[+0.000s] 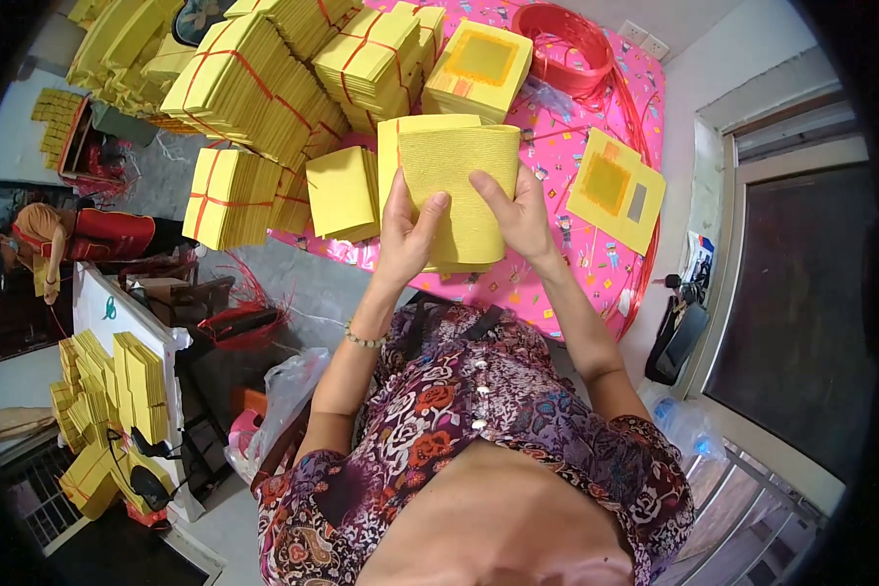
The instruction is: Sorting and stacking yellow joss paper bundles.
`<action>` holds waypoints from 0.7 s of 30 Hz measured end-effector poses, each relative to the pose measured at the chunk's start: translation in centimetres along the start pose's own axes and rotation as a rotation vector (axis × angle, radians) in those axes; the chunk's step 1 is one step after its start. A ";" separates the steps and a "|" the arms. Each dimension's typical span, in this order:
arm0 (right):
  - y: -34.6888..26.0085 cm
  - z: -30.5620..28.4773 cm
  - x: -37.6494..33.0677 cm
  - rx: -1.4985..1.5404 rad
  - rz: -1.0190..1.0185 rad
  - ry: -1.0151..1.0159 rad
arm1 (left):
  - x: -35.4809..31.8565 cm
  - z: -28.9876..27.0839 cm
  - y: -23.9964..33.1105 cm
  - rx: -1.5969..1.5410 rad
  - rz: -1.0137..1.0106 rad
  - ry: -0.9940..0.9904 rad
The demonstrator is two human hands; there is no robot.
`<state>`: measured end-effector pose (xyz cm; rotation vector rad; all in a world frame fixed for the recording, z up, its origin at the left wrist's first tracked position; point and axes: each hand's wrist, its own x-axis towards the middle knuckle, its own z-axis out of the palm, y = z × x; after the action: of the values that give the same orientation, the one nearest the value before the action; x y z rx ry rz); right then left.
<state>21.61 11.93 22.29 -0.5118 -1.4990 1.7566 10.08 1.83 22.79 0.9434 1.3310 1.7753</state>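
Both hands grip a wad of yellow paper sheets point(459, 166) above the pink patterned tablecloth point(547, 283). Its front sheet has a ribbed, textured face, and the edges curve backward. My left hand point(410, 227) holds the left edge, thumb on the front face and fingers hidden behind. From the right side my right hand point(523, 213) clasps the wad the same way, its thumb pressed flat near the upper right. Another yellow layer sticks out behind the wad at upper left; whether it is held too I cannot tell. A beaded bracelet point(364, 338) circles my left wrist.
Yellow bundles tied with red strips point(254, 98) are piled at the left; a loose yellow stack point(340, 193) stands before them. Farther back are an orange-printed stack point(474, 63) and a red strip coil point(566, 73). A printed yellow sheet point(645, 200) lies right. Another person point(107, 234) works far left.
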 end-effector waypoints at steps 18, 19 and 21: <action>-3.2 0.2 1.7 -0.749 -0.689 0.022 | -0.3 -2.7 -4.2 0.093 0.110 0.010; -3.4 0.1 1.9 -0.750 -0.688 0.022 | -0.3 -2.7 -4.2 0.063 0.108 -0.004; -3.7 -0.2 2.1 -1.121 -0.755 -0.224 | -0.4 -2.5 -4.1 0.074 0.116 0.004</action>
<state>21.49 13.77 26.13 -0.1930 -2.3600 0.3016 8.52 1.23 18.20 1.0777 1.3777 1.8255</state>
